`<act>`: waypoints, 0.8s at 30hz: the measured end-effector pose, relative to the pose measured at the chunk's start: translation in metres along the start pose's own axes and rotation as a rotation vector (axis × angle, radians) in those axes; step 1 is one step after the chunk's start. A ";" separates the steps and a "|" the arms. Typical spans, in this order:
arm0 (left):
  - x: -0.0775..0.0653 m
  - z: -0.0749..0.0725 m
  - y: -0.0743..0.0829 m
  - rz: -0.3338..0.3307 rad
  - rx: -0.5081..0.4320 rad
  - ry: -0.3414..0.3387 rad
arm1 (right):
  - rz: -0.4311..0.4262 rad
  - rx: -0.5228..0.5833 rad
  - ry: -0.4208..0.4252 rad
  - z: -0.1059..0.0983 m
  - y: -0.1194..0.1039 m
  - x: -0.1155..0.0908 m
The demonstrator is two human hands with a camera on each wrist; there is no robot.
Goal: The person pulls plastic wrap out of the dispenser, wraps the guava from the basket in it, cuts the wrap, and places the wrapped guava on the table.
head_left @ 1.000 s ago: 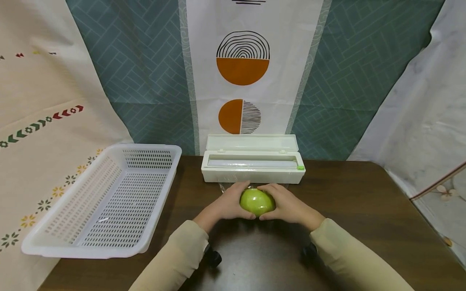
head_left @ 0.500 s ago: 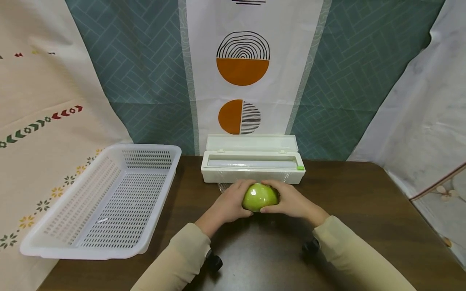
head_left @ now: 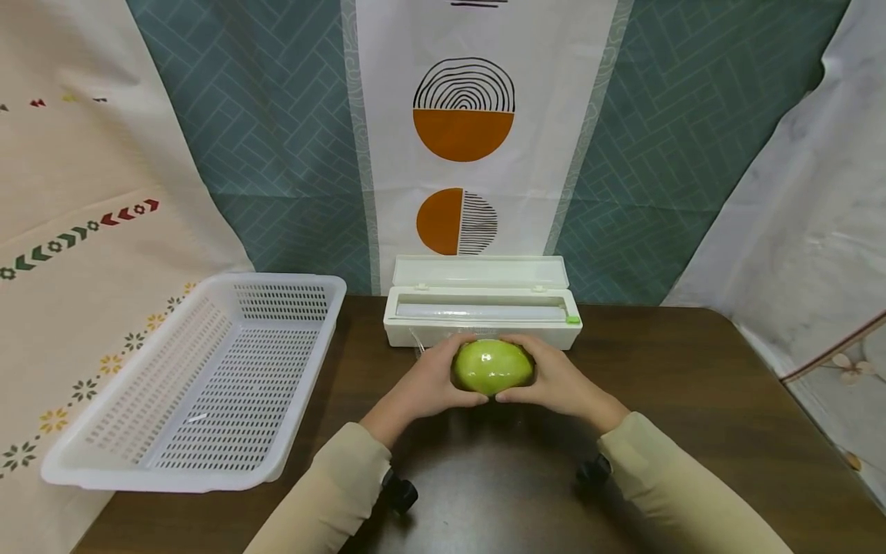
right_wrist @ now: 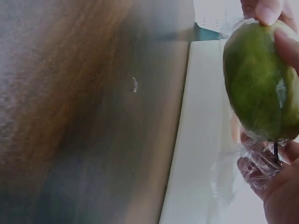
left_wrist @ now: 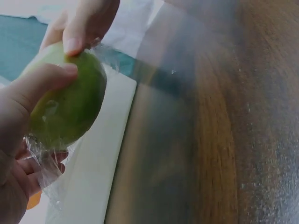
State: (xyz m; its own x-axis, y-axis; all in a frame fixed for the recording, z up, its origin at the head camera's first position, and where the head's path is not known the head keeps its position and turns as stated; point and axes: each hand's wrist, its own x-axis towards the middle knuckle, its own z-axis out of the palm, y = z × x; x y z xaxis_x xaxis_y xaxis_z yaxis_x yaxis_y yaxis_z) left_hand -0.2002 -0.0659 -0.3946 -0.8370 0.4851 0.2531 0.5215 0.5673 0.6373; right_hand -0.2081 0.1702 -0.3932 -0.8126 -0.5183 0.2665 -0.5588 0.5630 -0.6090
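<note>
shifted slightly away from the person since the first frame: one glossy green oval fruit wrapped in clear plastic film, both hands along with it. left to right: one white rectangular plastic basket, slotted walls and floor. one beige fabric sleeve. left hand grips the fruit's left end, thumb on its near side. behind, one white long plastic box, lid raised, one pale smooth cylindrical roll inside, one small green tab at right. fruit held between the two hands, in front of box; film thin, crinkled, bunched at fruit's ends. right hand grips its right end, thumb near side. second beige sleeve. dark brown wood-grain table below.
</note>
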 end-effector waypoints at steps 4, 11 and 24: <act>-0.004 0.001 0.001 -0.024 0.007 -0.014 | 0.015 0.009 -0.002 0.002 0.000 -0.006; -0.012 0.003 0.003 -0.015 0.027 -0.008 | 0.038 0.002 0.000 0.006 0.001 -0.014; -0.020 0.006 0.002 -0.045 0.017 -0.023 | 0.029 -0.066 -0.040 0.009 -0.002 -0.019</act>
State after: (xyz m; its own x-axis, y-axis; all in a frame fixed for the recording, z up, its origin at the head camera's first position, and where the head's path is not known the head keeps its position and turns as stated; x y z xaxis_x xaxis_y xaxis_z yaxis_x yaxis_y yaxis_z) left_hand -0.1809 -0.0701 -0.4028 -0.8560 0.4736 0.2074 0.4861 0.6003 0.6351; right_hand -0.1902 0.1730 -0.4041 -0.8222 -0.5255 0.2188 -0.5458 0.6185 -0.5653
